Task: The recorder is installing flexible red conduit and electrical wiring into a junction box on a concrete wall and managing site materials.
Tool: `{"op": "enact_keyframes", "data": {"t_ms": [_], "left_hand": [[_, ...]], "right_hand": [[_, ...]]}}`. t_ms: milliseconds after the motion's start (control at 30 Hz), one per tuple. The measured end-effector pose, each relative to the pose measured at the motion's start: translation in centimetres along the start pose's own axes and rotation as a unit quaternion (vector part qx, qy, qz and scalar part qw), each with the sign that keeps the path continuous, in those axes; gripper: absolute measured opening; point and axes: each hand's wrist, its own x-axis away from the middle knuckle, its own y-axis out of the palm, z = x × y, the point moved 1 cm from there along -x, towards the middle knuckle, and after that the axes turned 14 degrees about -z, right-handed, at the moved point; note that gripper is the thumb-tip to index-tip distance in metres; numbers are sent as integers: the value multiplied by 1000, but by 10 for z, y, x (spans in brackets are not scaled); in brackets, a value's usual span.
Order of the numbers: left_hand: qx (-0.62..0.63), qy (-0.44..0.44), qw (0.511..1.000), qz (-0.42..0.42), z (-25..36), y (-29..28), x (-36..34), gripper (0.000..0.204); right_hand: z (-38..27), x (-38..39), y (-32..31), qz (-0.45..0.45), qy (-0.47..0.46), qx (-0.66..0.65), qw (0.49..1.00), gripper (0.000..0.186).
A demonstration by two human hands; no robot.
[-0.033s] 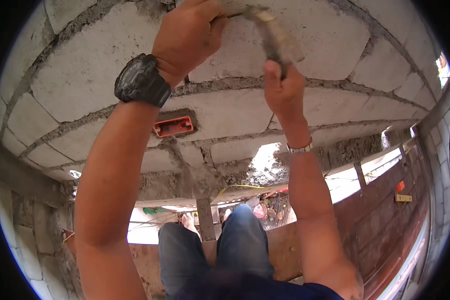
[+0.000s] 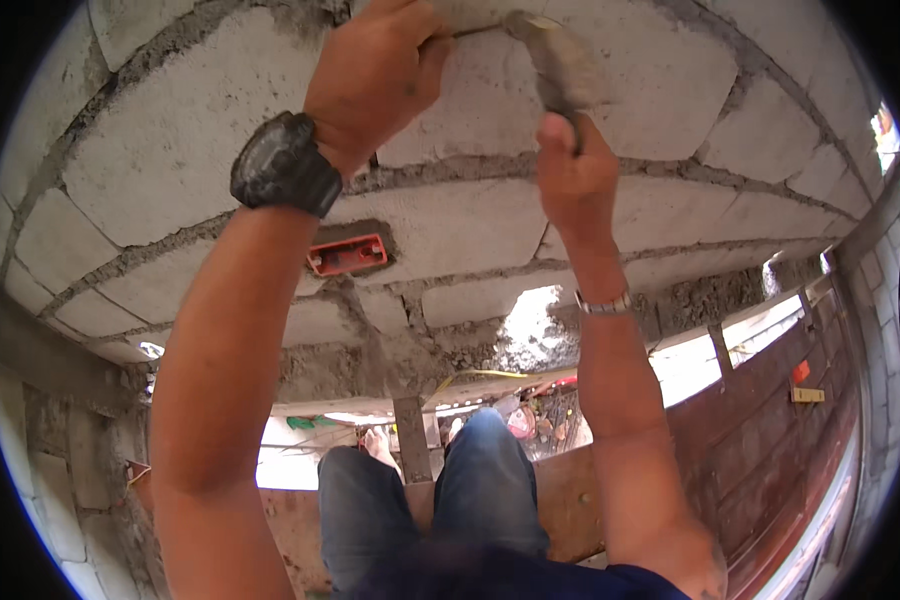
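Observation:
My left hand (image 2: 375,80), with a black watch on its wrist, is closed at the top of the block wall (image 2: 200,120). A thin dark rod (image 2: 478,31), perhaps a nail or small chisel, sticks out to the right from its fingers. My right hand (image 2: 578,180) grips the dark handle of a trowel (image 2: 568,72) whose grey blade is smeared by motion. The blade's upper end is close to the rod's right end; whether they touch I cannot tell. Below my left wrist, an orange electrical box (image 2: 348,255) is set in the wall with mortar around it.
Rough mortar joints run between the pale blocks. A yellow wire (image 2: 480,374) lies along the wall's lower edge. Brown planks (image 2: 560,495) lie beneath my jeans-clad legs (image 2: 485,480), with gaps showing rubble below. Reddish-brown boards (image 2: 760,440) stretch along the right side.
My right hand and the trowel have shifted slightly right, and more of the thin rod shows. My left hand stays almost in place.

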Motion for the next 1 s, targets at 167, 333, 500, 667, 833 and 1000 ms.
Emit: {"op": "enact_keyframes", "data": {"t_ms": [167, 333, 500, 667, 833, 1000], "left_hand": [[82, -46, 996, 11, -1, 1, 0, 8], [41, -42, 998, -10, -3, -2, -3, 9], [-7, -19, 1000, -12, -3, -3, -6, 8], [16, -31, 999, -5, -1, -3, -7, 7], [-5, -17, 1000, 13, 3, -2, -8, 6], [-24, -15, 999, 16, 6, 7, -3, 6]], "right_hand": [[-17, 17, -21, -25, 65, -233, 970, 49], [-22, 20, -24, -41, 37, -188, 981, 53], [-29, -1, -17, -2, -20, -125, 992, 54], [0, -14, 8, -32, 12, -52, 998, 46], [-19, -13, 11, 3, -26, -2, 1000, 37], [3, -7, 3, -8, 82, 16, 996, 38]]}}
